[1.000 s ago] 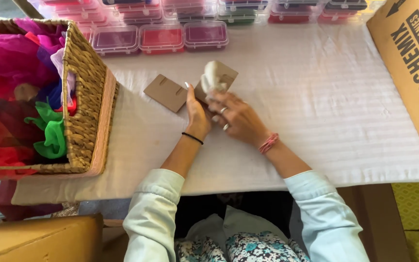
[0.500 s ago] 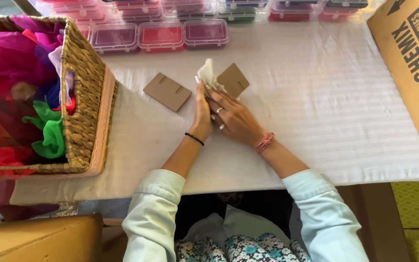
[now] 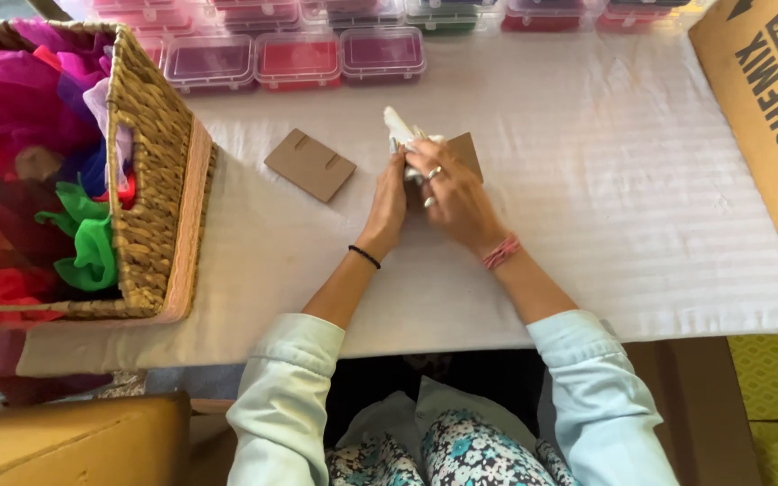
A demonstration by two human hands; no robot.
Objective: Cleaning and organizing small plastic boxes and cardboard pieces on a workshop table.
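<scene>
At the left edge sits your wicker basket (image 3: 150, 189) of bright tissue; right of it a brown card (image 3: 310, 165) lies flat. At centre, your left hand (image 3: 389, 202) and right hand (image 3: 452, 193) pinch fingers closed on white tissue (image 3: 400, 130) against a second card (image 3: 465, 153). A cardboard box (image 3: 767, 117) fills the upper right.

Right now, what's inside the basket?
The basket holds crumpled tissue in pink, purple, red, blue and green. What lies beneath it is covered.
</scene>
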